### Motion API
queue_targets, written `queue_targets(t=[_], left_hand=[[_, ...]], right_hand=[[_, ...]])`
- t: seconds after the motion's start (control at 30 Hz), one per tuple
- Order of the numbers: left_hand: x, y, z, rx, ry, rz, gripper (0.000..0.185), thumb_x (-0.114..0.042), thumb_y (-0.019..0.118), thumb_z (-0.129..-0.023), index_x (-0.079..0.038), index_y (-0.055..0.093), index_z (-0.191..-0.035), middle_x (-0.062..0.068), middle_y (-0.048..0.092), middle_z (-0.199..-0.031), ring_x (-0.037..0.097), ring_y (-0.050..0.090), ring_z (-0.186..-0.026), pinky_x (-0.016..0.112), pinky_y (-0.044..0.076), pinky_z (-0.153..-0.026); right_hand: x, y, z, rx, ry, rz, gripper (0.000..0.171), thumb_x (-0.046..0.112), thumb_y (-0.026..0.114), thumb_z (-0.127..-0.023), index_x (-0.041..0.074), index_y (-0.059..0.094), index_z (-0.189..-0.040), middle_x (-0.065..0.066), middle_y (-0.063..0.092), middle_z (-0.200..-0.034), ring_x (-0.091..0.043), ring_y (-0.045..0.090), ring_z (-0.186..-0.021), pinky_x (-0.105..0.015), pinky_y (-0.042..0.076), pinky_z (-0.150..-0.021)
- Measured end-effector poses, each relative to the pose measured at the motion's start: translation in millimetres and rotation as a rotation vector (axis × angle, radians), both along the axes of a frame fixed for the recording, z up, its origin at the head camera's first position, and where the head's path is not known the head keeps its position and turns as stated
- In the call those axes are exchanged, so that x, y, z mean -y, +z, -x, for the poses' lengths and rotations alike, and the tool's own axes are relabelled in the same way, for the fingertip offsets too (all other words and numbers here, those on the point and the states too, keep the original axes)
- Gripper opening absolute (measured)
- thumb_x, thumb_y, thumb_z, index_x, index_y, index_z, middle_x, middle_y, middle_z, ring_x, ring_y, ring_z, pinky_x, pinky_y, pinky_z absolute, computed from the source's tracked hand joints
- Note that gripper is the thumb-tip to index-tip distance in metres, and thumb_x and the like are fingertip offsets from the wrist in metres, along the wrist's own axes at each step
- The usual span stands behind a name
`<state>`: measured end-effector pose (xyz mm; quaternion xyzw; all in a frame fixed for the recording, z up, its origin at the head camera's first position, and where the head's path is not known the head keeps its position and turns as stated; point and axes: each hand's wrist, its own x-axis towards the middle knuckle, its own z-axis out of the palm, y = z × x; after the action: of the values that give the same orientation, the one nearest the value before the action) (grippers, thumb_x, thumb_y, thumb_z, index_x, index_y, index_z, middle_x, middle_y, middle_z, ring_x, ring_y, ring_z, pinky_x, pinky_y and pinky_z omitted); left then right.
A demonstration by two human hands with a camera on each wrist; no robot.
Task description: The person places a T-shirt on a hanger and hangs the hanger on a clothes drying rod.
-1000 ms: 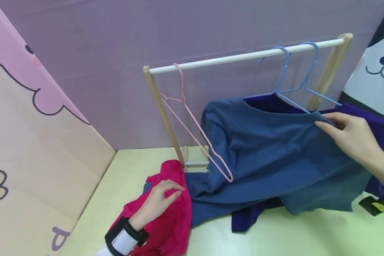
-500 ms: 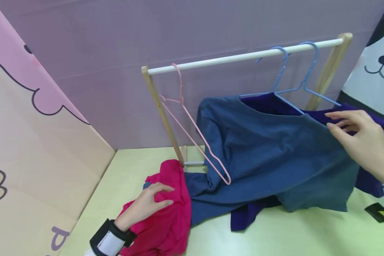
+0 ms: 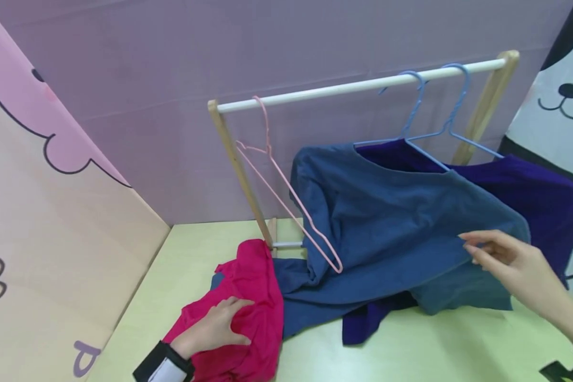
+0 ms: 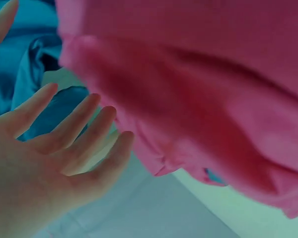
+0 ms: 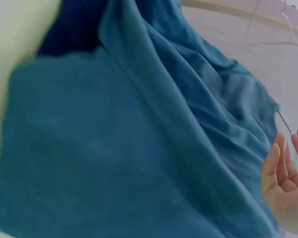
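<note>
A blue shirt [image 3: 387, 212] hangs from a blue wire hanger [image 3: 430, 151], its lower left part lying on the table. My right hand [image 3: 515, 265] is in front of the shirt's right side, fingers loosely bent and holding nothing. Over a crumpled red garment [image 3: 262, 297] on the table is my left hand [image 3: 217, 329], its fingers spread. In the left wrist view these fingers [image 4: 84, 124] are beside the red cloth without gripping it; whether they touch it I cannot tell. Behind the blue shirt, a dark purple garment [image 3: 549, 196] hangs on a second blue hanger [image 3: 477, 144].
A small rack with a white rail [image 3: 315, 95] and wooden posts [image 3: 241, 170] stands against the purple back wall [image 3: 148, 79]. On the rail's left end hangs a bare pink hanger [image 3: 293, 193]. The pale green table [image 3: 410, 355] extends in front.
My right hand has let go of the blue shirt's shoulder and come down in front of it. The left hand has shifted slightly down and left over the red garment.
</note>
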<state>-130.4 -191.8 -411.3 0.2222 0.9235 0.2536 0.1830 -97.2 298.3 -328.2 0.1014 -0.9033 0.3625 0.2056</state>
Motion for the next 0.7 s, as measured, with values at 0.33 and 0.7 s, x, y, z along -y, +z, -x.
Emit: queue_targets(t=[0.33, 0.7], left_hand=[[-3, -21.9, 2.8, 0.036, -0.05, 0.136, 0.071, -0.026, 0.081, -0.059, 0.0, 0.05, -0.118, 0.012, 0.05, -0.106, 0.027, 0.047, -0.096, 0.039, 0.049, -0.07], [-11, -36.0, 2.6, 0.032, -0.13, 0.137, 0.025, 0.004, 0.069, -0.068, -0.004, 0.06, -0.089, -0.006, 0.049, -0.067, 0.006, 0.044, -0.061, 0.019, 0.04, -0.054]], right_hand=[[8, -34.0, -7.7, 0.151, 0.155, 0.14, 0.02, 0.002, 0.052, -0.087, 0.0, 0.057, -0.107, 0.019, 0.061, -0.093, 0.001, 0.058, -0.075, -0.017, 0.046, -0.057], [7, -42.7, -11.1, 0.186, 0.105, 0.101, 0.016, 0.007, 0.053, -0.088, 0.006, 0.06, -0.102, 0.017, 0.063, -0.083, -0.006, 0.056, -0.063, -0.023, 0.041, -0.046]])
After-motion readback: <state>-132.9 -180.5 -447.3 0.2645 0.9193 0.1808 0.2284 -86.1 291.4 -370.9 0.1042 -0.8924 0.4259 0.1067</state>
